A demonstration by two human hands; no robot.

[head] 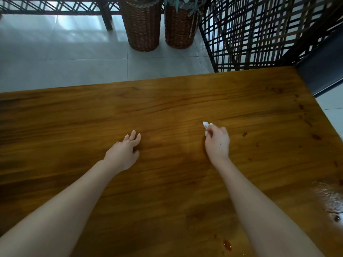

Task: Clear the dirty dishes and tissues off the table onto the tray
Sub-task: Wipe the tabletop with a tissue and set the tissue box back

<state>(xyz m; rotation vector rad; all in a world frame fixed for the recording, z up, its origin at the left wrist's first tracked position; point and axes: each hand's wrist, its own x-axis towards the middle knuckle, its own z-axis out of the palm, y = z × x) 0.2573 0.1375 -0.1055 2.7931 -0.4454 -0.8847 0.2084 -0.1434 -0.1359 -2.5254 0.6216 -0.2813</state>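
Note:
My right hand (217, 141) pinches a small crumpled white tissue (206, 125) just above the wooden table (167, 101), right of its middle. My left hand (124, 153) hovers or rests on the table left of middle, fingers relaxed and spread, holding nothing. No tray and no dishes are in view. A blurred, shiny object (332, 203) sits at the right edge of the frame; I cannot tell what it is.
Dark sauce drops (227, 245) and spots (245, 134) mark the table near its front and right side. Two wicker baskets (143, 25) stand on the tiled floor beyond the table. A dark lattice screen (259, 30) rises at the back right.

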